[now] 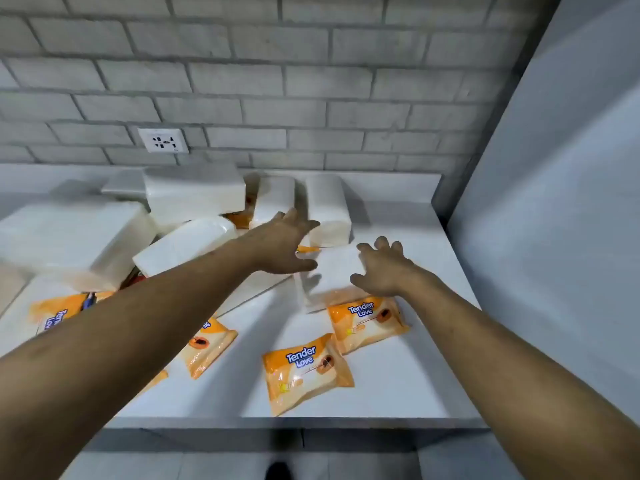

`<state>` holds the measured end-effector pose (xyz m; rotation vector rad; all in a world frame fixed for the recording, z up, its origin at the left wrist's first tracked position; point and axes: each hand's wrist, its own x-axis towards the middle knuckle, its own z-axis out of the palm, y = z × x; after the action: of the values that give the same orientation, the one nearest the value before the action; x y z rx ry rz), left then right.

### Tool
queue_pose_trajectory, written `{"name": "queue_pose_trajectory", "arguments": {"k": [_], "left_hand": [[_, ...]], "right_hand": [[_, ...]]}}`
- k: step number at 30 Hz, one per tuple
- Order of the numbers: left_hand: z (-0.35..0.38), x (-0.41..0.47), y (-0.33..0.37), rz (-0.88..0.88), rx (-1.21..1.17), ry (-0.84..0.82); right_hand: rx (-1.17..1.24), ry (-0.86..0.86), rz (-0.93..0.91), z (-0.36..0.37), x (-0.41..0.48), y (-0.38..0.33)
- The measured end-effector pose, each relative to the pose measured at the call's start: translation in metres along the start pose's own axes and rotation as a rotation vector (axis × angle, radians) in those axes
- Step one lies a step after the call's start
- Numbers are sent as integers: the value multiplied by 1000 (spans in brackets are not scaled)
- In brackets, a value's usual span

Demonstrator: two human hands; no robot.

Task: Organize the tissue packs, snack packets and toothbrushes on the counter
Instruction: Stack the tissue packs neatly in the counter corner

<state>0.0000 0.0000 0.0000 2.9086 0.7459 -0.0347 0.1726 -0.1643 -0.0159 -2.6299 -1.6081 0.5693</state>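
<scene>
Orange "Tender Love" packets lie nearest; both hands spread over white tissue packs.

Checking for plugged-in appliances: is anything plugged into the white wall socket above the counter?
Nothing is plugged in. The white wall socket on the grey brick wall shows bare pin holes, with no plug or cord.

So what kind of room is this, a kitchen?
Maybe a kitchen or pantry corner, though that's a guess. There's a white counter built against a grey brick wall, with a power socket just above it. No sink or stove shows, only tissue packs and orange packets.
</scene>
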Motion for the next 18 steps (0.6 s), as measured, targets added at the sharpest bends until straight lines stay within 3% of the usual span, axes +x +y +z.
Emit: {"name": "queue_pose_trajectory", "arguments": {"k": [4,8,18], "left_hand": [[18,17,-9,123,-15,-175],[35,32,-17,238,-5,-260],[60,57,-15,241,-5,-189]], "right_hand": [[37,-11,87,29,10,-13],[80,113,194,47,18,-21],[146,235,228,55,36,-3]]}}
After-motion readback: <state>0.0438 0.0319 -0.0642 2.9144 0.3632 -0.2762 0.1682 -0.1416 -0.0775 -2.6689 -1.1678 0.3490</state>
